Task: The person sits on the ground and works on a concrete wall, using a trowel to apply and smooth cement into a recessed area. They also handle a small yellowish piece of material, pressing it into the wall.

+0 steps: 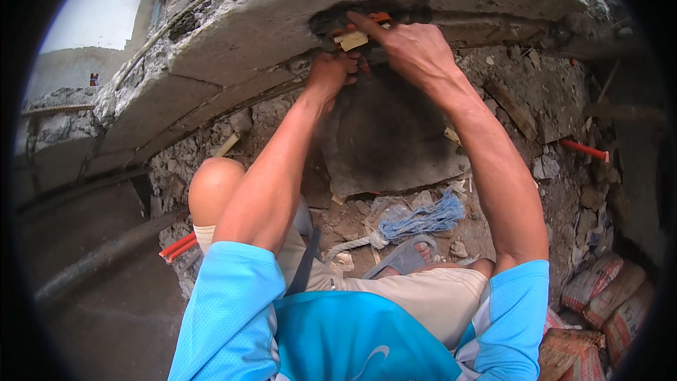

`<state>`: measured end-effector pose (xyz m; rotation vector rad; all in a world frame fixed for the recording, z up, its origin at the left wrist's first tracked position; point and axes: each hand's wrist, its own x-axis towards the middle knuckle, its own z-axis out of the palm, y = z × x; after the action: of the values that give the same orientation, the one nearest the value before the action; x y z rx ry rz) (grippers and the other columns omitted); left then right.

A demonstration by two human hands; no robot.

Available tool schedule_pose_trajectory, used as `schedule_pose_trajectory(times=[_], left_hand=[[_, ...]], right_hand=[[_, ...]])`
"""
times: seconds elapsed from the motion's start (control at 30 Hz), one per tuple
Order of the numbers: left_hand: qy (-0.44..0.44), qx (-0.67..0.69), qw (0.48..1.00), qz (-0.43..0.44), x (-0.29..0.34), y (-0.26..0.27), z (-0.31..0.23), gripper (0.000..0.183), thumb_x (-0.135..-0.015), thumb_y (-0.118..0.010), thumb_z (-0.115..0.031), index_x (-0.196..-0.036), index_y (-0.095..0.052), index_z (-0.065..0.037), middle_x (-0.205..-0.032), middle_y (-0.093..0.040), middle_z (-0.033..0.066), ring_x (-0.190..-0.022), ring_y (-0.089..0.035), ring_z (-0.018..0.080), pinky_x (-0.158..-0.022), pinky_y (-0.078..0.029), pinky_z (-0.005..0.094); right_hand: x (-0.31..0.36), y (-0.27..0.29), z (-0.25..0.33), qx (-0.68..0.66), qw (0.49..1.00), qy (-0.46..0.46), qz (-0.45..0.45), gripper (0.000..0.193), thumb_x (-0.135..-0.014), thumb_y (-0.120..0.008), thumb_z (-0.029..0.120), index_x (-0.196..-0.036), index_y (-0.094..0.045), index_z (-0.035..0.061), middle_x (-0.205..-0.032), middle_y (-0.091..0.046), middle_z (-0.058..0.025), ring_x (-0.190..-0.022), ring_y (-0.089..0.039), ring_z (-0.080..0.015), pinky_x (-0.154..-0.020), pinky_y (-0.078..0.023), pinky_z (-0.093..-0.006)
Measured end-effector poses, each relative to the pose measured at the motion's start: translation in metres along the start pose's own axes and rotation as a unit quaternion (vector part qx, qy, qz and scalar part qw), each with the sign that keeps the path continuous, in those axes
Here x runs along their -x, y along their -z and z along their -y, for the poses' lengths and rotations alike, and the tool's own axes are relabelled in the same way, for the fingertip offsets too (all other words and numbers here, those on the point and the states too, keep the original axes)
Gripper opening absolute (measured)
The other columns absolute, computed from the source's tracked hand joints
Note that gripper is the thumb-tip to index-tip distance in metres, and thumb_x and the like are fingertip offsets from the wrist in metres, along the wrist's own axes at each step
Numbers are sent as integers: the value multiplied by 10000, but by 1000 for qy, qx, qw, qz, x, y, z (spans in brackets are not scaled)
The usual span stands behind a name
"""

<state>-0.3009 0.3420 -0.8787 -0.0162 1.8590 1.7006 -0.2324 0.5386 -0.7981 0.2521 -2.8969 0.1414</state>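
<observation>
Both my hands are raised to a dark, sooty hollow (324,25) in the edge of a grey concrete slab (282,14). In the hollow sits a small pale yellow block (353,41), with an orange piece (380,17) beside it. Just below the block, my left hand (331,76) has its fingers curled in; whatever they hold is hidden. From the right, my right hand (416,49) reaches over, its index finger stretched along the orange piece. Its other fingers are mostly out of sight.
Below the hollow lies a blackened slab (395,148) among rubble. A frayed blue rope (427,219) lies near my sandalled foot (405,257). Orange tubes (585,149) stick out at right, and filled sacks (613,286) are piled at lower right. Rebar (190,10) runs along the slab.
</observation>
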Motion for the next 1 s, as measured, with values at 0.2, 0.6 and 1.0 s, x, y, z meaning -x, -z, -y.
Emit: schedule_pose_trajectory(times=[0.2,0.6,1.0], left_hand=[[1,-8,1000,5,-4,-2,-9,412,-946,-664,-58,-1353,-694,0,-1331,-732,87,-1154,-710,204,-915,-576,378],[-1,-3,1000,13,0,-4,-10,434,-932,-661,-61,-1359,-671,13,-1295,-751,84,-1182,-711,200,-963,-547,387],[2,-11,1000,16,0,-4,-12,439,-936,-653,-52,-1370,-667,13,-1311,-758,88,-1215,-695,200,-959,-551,385]], right_hand=[[-8,7,-13,5,1000,27,7,819,-885,-814,305,-1650,-523,341,-883,-814,-119,-817,-810,-316,-682,-619,-445],[5,-3,-36,27,1000,6,6,912,-952,-604,-22,-1705,-426,460,-946,-789,-138,-820,-785,-353,-690,-629,-479],[2,-4,-34,1,1000,-5,-10,838,-979,-578,6,-1680,-465,451,-883,-792,-145,-779,-781,-372,-666,-618,-500]])
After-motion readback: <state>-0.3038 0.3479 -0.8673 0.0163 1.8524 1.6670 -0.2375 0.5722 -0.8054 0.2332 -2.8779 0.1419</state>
